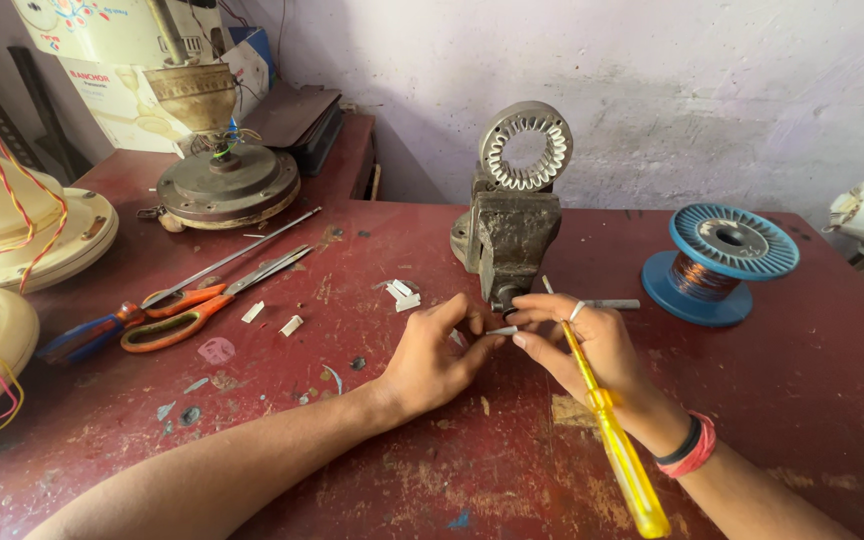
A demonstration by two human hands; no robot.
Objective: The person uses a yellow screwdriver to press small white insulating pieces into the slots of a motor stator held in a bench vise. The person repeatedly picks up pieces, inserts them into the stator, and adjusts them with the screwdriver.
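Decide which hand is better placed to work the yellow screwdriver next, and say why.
Probably the right hand: the yellow screwdriver already lies in it, while the left hand pinches only the small white strip.

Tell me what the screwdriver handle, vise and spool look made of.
Screwdriver handle: clear yellow plastic, glossy and see-through. Vise: likely cast metal, dull grey, rough and worn. Spool: blue plastic flanges, with what looks like copper wire, reddish and shiny, wound on it.

Yellow screwdriver (614, 440), orange scissors (187, 310), blue spool (720, 262), worn red table (372, 470)

A repair workshop: bench vise (508, 238), copper wire spool (717, 262), fan motors (224, 180).
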